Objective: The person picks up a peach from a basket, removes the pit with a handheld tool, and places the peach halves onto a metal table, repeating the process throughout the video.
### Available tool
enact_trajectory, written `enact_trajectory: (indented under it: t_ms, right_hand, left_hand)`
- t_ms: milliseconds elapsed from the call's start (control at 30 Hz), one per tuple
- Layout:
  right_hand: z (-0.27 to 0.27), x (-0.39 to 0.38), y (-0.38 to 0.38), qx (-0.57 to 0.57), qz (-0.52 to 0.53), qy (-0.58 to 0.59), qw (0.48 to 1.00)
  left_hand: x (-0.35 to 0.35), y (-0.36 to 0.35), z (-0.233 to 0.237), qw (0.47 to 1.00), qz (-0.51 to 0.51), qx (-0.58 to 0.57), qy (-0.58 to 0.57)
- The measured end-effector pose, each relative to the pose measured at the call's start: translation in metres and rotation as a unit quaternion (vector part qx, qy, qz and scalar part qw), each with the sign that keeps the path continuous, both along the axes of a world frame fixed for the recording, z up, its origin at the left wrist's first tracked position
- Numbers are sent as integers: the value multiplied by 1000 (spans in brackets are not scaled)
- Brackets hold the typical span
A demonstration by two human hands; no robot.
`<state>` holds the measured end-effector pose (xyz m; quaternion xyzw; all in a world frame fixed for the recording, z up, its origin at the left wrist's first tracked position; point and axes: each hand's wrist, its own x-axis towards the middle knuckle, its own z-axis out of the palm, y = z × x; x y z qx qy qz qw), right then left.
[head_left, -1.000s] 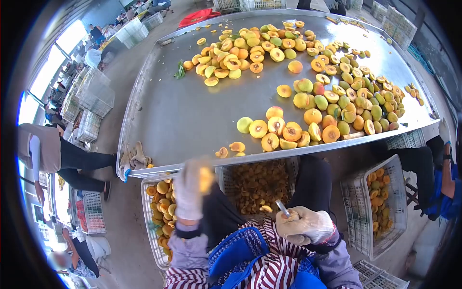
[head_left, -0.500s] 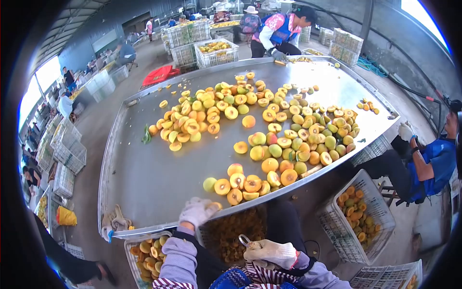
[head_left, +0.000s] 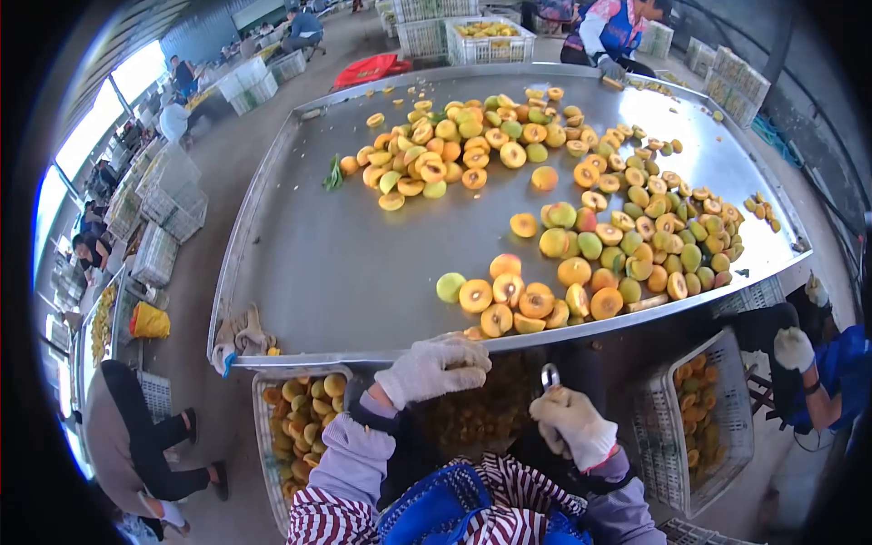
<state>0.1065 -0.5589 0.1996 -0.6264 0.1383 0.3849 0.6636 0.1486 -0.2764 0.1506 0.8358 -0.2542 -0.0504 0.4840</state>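
My left hand (head_left: pixel 434 370), in a pale knit glove, is just in front of the metal table's near edge with its fingers curled; whatever lies inside them is hidden. A halved peach (head_left: pixel 474 333) sits at that edge, just beyond the fingers. My right hand (head_left: pixel 572 425), also gloved, is closed around a loop-tipped metal pitting tool (head_left: pixel 549 375), the loop pointing up. Nearest on the tabletop is a group of halved peaches (head_left: pixel 536 301) with a greenish whole-looking one (head_left: pixel 450 287). Under my hands, a container of dark orange pieces (head_left: pixel 472 400) stands in shadow.
The raised-rim metal table (head_left: pixel 300 272) carries two large heaps of peaches. Crates with fruit stand to my left (head_left: pixel 259 422) and right (head_left: pixel 654 445). Crumpled gloves (head_left: pixel 241 334) lie at the table's left corner. One co-worker (head_left: pixel 618 36) is at the far side, another (head_left: pixel 822 363) at right.
My view has swung left and down. My left hand has drawn off the table to the right, nearer my right hand, leaving the peach half at the edge. The right hand still grips the tool.
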Motion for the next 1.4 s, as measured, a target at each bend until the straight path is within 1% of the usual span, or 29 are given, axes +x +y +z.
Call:
enact_trajectory:
  t_ms: [33,67,133,200,233,300,333,400,533,600,633,667,733,767,800,867,933,1000,1033,1100,1133,1167,1200,1233,1267,1300,1333,1367,1400]
  right_hand:
    - [3,6,-1,-52,-1,11,999]
    - [-5,8,-4,-54,-15,-7,998]
    - [-12,14,-4,-90,-32,-7,995]
    - [-24,19,-3,-76,-43,-22,996]
    - [-27,22,-1,-90,-51,-11,995]
    - [-38,23,-1,-73,-57,-14,996]
    - [-37,22,-1,-75,-48,-17,996]
    - [-41,23,-3,-70,-41,-23,996]
    - [-58,25,-12,-70,-38,-25,996]
    - [-37,17,-8,-55,-23,-59,996]
    - [-24,12,-9,-49,-6,-64,997]
    - [-18,10,-6,-44,10,-69,997]
    - [-28,10,1,-37,-15,-110,993]
    - [-21,8,-1,-33,-19,-104,994]
    - [-17,10,0,-30,-20,-97,995]
    - [-23,12,1,-27,-24,-88,995]
    - [-21,13,1,1,-13,-123,992]
    - [-32,17,-5,3,10,-138,990]
    - [-33,16,-5,4,4,-132,991]
    - [-31,14,-5,3,-12,-118,993]
    - [-30,16,-6,1,-14,-120,993]
    - [-29,16,-7,-3,-22,-104,994]
    - [-30,15,-7,-7,-32,-86,996]
    - [-32,17,-6,-8,-40,-81,996]
    - [-34,19,-6,16,-31,-78,996]
    - [-34,20,-8,38,-31,-77,996]
    - [-23,20,-5,34,-30,-84,995]
    - [-21,21,-7,47,-27,-68,996]
    - [-20,22,-6,21,-30,-66,997]
  left_hand:
    - [7,7,3,995,0,-44,89]
    - [8,5,9,987,131,34,89]
    - [26,5,-7,957,249,128,81]
    - [40,-4,-36,966,183,157,90]
    - [40,-17,-36,952,157,246,96]
    - [43,-34,-18,941,132,282,135]
    - [44,-37,-31,940,177,269,116]
    - [52,-33,-22,937,150,248,195]
    - [48,-24,-21,951,154,181,199]
    - [44,-20,-30,961,171,74,203]
    - [37,-20,-26,961,178,61,204]
    - [31,-21,-17,975,161,80,131]
    - [25,-14,6,979,83,161,96]
    - [27,-14,18,969,61,159,182]
    - [29,-20,27,968,69,158,181]
    - [38,-35,40,974,-5,124,187]
    - [55,-57,36,984,35,162,65]
    - [82,-94,-10,980,109,137,-91]
    - [91,-108,-26,980,113,137,-94]
    - [105,-129,-47,900,193,258,-292]
    - [110,-129,-40,901,192,255,-294]
    - [116,-129,-34,927,128,305,-177]
    - [121,-128,-28,933,59,350,-56]
    - [123,-126,-17,926,46,376,-8]
    - [119,-126,-30,922,111,370,-20]
    - [121,-119,-43,920,126,371,-18]
    - [118,-112,-34,902,126,411,41]
    - [106,-94,-38,931,138,331,-66]
    - [102,-85,-16,921,116,371,1]
